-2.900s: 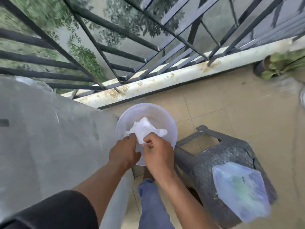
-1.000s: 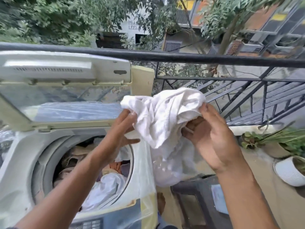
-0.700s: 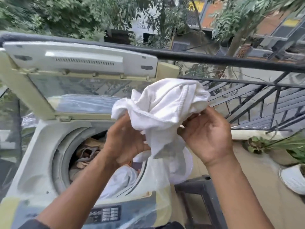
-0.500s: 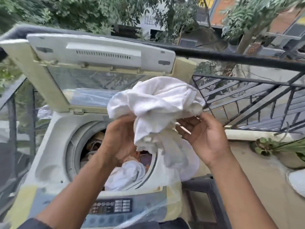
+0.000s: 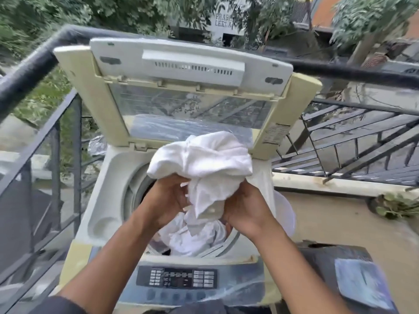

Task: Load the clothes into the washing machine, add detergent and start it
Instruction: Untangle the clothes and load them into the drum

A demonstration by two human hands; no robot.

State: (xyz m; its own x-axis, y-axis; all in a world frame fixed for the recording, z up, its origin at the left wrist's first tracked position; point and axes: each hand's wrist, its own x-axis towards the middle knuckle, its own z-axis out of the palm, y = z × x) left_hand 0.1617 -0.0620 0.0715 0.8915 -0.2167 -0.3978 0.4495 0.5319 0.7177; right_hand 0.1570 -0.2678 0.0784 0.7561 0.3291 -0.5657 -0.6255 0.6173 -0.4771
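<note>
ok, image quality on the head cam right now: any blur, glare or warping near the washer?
Head view: soft even daylight, no hard shadows. The railing bows, fisheye warping at the edges. The lid window shows reflections and plastic-film sheen. The white cloth is bright, but its folds are readable. The control panel and the bag at the lower right are smeared.

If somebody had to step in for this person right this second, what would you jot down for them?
Left hand and right hand: both grip the bunched white cloth, held above the drum opening.
Washing machine: lid propped open; white laundry already lies in the drum.
Control panel faces the person, untouched by either hand.
Done: lid up, some clothes loaded.
Left: drop this cloth in, add detergent (none identifiable in view), close the lid, start the wash.
</note>
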